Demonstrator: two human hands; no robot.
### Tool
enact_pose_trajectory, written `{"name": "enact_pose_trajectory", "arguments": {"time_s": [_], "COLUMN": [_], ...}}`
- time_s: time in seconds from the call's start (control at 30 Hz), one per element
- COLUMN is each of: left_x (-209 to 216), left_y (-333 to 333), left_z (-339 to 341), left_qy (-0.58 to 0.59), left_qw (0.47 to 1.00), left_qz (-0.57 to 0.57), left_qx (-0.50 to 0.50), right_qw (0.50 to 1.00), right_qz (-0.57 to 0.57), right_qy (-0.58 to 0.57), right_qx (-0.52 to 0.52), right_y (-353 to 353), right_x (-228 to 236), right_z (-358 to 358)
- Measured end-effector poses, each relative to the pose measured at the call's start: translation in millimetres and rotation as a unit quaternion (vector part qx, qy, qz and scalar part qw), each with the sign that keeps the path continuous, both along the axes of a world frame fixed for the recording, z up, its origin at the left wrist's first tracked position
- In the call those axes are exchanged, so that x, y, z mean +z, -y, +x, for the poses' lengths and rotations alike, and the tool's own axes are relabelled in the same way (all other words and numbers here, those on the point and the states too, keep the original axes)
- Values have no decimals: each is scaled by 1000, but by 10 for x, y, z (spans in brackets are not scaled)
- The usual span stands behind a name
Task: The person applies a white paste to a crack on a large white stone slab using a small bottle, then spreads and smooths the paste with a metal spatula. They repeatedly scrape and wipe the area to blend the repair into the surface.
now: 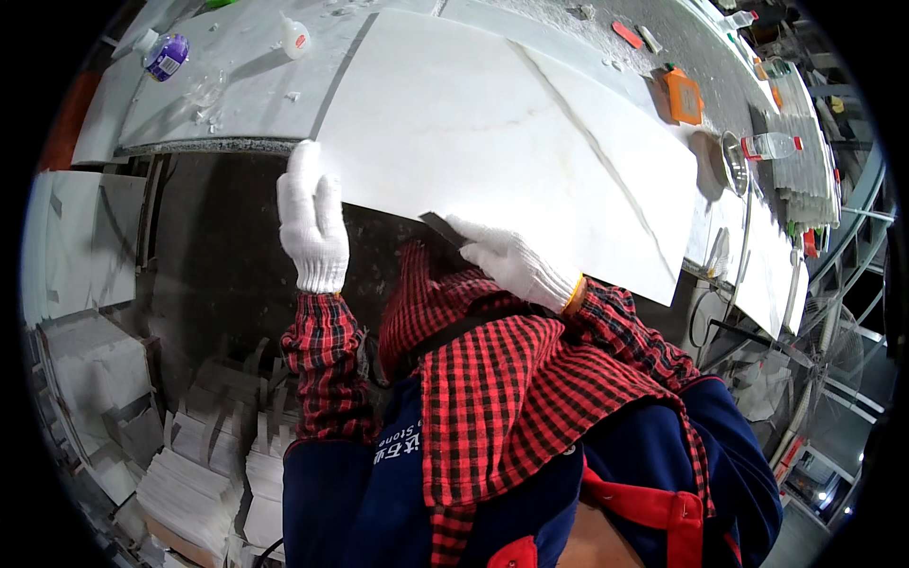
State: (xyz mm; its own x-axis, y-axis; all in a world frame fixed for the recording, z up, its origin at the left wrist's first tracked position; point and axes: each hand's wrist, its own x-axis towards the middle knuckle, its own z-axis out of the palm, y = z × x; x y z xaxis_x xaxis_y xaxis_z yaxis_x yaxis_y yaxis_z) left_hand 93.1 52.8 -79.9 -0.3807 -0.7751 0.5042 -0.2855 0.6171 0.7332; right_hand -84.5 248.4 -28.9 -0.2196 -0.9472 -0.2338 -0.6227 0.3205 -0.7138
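A large white slab (473, 123) with a grey-brown vein lies on the worktable, its near edge jutting toward me. My left hand (314, 227), in a white knitted glove, is at the slab's near left corner. Its fingers point away from me, stretched out, and the fingertips seem to touch the corner. Also gloved in white, my right hand (516, 260) is at the near edge. Its fingers are closed on a thin dark flat strip (441, 230), whose free end points left along that edge. The strip's other end is hidden by the glove.
On the table's far left stand a purple-labelled bottle (167, 55) and a small white squeeze bottle (295, 38). An orange tool (684, 96), a metal bowl (733, 163) and a clear bottle (772, 146) are at the right. Stacked tiles (189, 488) fill the lower left.
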Motion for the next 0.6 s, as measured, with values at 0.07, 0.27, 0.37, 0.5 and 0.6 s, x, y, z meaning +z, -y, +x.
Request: {"name": "enact_pose_trajectory", "arguments": {"time_s": [0.07,0.27,0.37,0.5,0.6], "left_x": [-21,-176,-245,-418,-350], "left_y": [5,175,164,245,249], "left_z": [-32,-5,5,14,20], "left_qy": [41,-54,-138,-116,-116], "left_qw": [999,991,937,908,903], "left_qz": [-26,111,316,400,409], "left_qx": [-23,57,57,48,56], "right_qw": [999,988,988,986,985], "right_qz": [3,-94,-43,-18,-17], "right_qy": [25,-120,-147,-164,-174], "right_qx": [-24,-12,-11,-6,8], "right_y": [47,366,491,675,782], "right_x": [111,-143,-66,-133,-88], "right_z": [2,-41,36,162,202]}}
